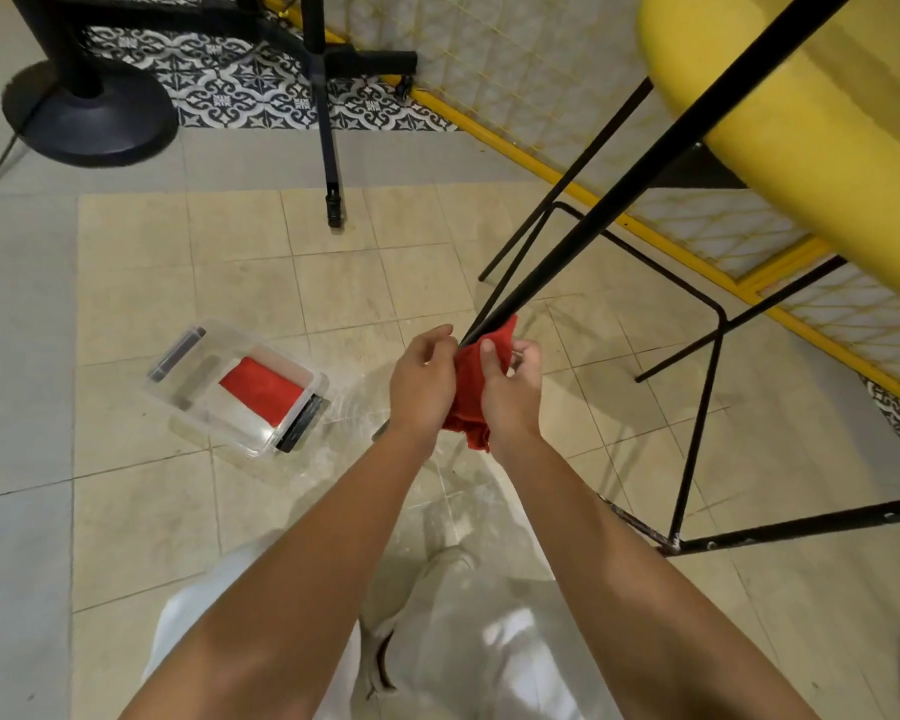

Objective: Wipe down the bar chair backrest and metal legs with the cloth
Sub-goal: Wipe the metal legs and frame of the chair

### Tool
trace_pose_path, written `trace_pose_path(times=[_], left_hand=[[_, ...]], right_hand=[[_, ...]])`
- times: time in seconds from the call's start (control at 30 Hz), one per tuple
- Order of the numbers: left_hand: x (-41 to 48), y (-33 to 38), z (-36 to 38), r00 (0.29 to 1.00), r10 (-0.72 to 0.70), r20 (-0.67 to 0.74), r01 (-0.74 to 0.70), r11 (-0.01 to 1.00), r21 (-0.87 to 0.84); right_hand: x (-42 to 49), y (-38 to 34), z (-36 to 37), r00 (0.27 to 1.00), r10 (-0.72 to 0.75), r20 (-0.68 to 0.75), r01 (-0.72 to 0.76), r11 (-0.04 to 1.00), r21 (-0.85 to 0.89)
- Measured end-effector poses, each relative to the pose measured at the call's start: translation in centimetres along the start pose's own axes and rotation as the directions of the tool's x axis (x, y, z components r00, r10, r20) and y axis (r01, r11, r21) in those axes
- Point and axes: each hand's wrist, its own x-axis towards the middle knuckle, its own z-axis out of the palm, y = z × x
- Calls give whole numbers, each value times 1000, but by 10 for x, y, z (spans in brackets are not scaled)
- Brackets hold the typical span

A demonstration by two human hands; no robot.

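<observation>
A yellow bar chair (801,111) with thin black metal legs stands at the right. One black leg (619,189) slants down from the seat to my hands near the floor. A red cloth (471,387) is wrapped round the lower end of that leg. My left hand (422,381) grips the cloth from the left. My right hand (510,387) grips it from the right, thumb on top of the cloth. The foot of the leg is hidden by the cloth and hands.
A clear plastic box (178,407) with another red cloth (261,389) lies on the tiled floor at the left. A black tripod leg (328,148) and a round black stand base (89,116) stand behind. A yellow-framed mesh panel (541,153) runs behind the chair. The chair's footrest bars (697,433) are at the right.
</observation>
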Motion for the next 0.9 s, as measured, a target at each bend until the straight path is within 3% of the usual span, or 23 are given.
trace_pose_path(times=[0.2,0.47,0.67,0.8,0.9], left_hand=[[14,3,4,1000,-18,2,18,998,66],[18,6,1,999,-27,-36,30,997,71],[25,5,-1,998,-18,-53,22,997,70],[29,6,-3,1000,-24,-16,26,987,158],[33,5,-6,999,42,-15,-36,962,272]], right_hand=[[8,12,-1,999,-46,18,47,997,-64],[4,12,9,990,-86,-112,94,993,71],[9,25,7,998,-60,-38,59,998,-14],[6,14,-5,988,-136,-73,142,987,81],[6,12,2,988,-115,-102,130,979,159]])
